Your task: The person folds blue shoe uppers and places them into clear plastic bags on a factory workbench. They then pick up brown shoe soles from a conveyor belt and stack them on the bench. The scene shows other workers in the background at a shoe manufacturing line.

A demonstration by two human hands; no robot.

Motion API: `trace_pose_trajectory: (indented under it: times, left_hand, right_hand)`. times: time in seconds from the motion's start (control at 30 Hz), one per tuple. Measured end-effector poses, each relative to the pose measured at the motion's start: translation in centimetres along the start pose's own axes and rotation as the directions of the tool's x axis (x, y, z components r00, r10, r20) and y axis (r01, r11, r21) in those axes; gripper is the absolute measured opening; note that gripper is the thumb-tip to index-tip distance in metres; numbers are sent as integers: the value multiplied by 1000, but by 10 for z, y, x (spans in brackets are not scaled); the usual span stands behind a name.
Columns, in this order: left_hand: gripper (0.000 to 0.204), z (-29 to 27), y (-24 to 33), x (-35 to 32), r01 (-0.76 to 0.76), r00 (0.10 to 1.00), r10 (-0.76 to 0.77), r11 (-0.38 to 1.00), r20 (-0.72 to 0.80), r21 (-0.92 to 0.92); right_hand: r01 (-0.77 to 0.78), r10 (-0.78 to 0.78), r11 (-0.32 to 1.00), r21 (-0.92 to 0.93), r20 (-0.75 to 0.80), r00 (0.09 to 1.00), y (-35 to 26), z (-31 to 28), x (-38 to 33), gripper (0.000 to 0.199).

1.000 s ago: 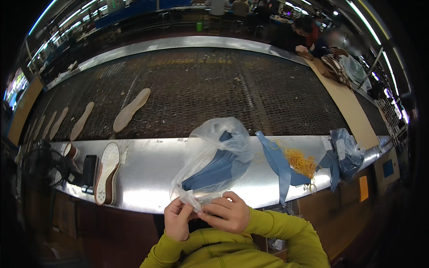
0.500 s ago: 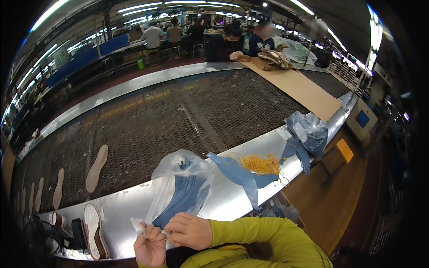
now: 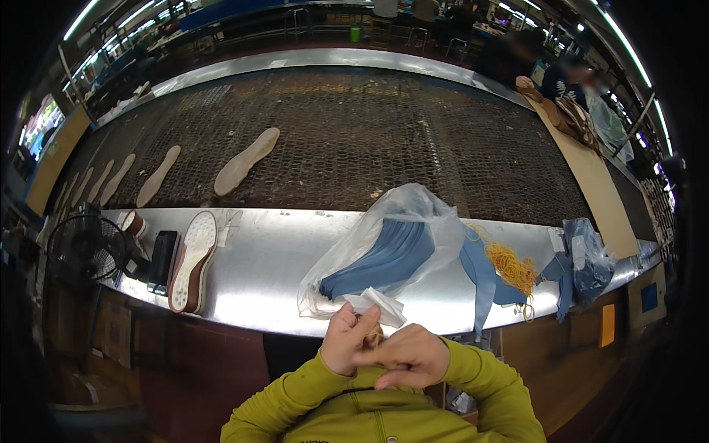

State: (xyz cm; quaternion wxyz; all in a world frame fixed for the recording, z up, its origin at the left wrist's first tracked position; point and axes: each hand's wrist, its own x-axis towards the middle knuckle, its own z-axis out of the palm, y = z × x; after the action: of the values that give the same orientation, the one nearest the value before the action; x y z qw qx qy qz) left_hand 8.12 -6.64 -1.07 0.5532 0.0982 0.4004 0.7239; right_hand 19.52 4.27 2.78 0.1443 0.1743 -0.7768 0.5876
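Note:
My left hand (image 3: 347, 343) is closed in front of my body, pinching a crumpled white sheet (image 3: 390, 310), paper or cloth, that sticks out past the fingertips. A bit of yellow string (image 3: 377, 337) shows between my two hands. My right hand (image 3: 413, 358) touches the left one, its fingers bent and one finger reaching across; what it grips is hidden. Just beyond them a clear plastic bag (image 3: 442, 214) lies on the metal ledge, with a stack of blue strips (image 3: 384, 258) inside. Right of it are loose blue pieces (image 3: 478, 277) and a tangle of yellow string (image 3: 509, 267).
Along the metal ledge (image 3: 258, 258) stand a shoe sole (image 3: 198, 258), a black box (image 3: 162, 262) and a fan (image 3: 87, 247). Several insoles (image 3: 247, 162) lie on the mesh conveyor (image 3: 332, 140). A filled plastic bag (image 3: 587, 258) sits far right, near a long board (image 3: 602, 192). Co-workers sit beyond.
My view has swung left and down. The white sheet has moved with my left hand to the right of the blue strips' near end. The string across my left fingers now shows less.

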Motion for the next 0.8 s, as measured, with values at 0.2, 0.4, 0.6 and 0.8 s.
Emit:
trace_pose_trajectory:
  times: [0.2, 0.4, 0.6, 0.8]
  left_hand:
    - [9, -15, 10, -6, -275, 948, 312, 904, -66, 327]
    - [20, -23, 5, -10, -273, 958, 233, 918, 168, 287]
    - [51, -26, -16, -26, -394, 918, 387, 916, 89, 73]
    - [17, -40, -18, -29, -214, 944, 261, 949, -199, 233]
  right_hand:
    - [-199, 128, 977, -74, -542, 830, -20, -21, -5, 42]
    - [-276, 121, 898, -344, -411, 904, 3, -17, 8, 23]
    - [-306, 155, 881, -362, -390, 908, 14, 9, 0, 18]
    - [-446, 581, 802, 396, -346, 737, 27, 15, -7, 11]
